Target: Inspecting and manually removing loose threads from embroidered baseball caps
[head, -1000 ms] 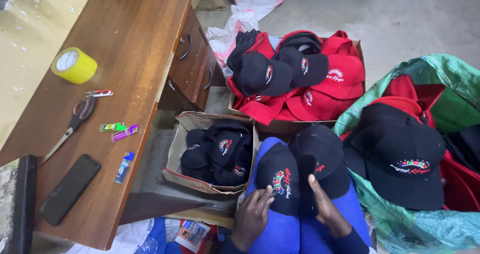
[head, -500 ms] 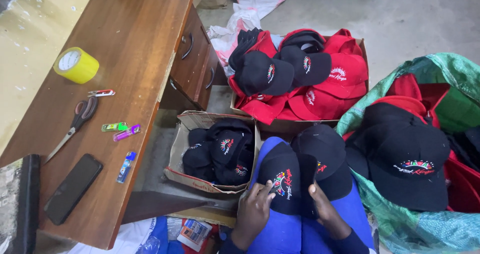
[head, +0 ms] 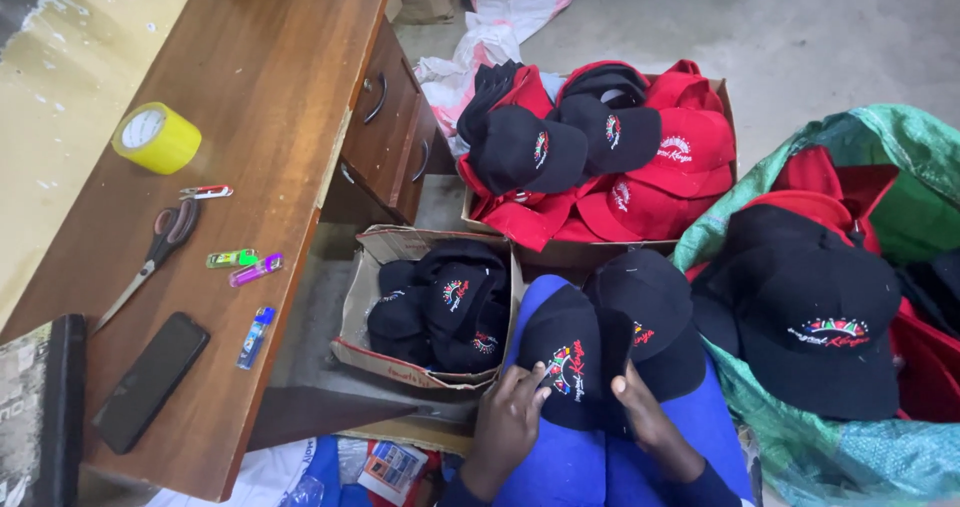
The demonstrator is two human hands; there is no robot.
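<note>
We are sitting beside a wooden desk [head: 250,117], working on a black cap [head: 565,357] lying across our blue-clad lap. Our left hand [head: 508,425] is resting on the cap's near edge, fingers curled loosely and pressing down rather than gripping. Our right hand [head: 645,417] is lying on the fabric between this cap and a second black cap [head: 650,312] just beside it, fingers bent; whether it is pinching cloth we cannot tell. A small cardboard box [head: 362,297] of black caps is sitting to our left, and a larger box [head: 560,255] of red and black caps is standing beyond our knees. A green sack [head: 880,147] of caps is lying open on our right. On the desk are lying a roll of yellow tape [head: 155,137], scissors [head: 150,259], lighters [head: 245,264] and a phone [head: 150,380]. In our judgement, handling this cap well is calling for a flat left palm steadying the crown while the right fingers are working the seam without creasing the embroidered front.
</note>
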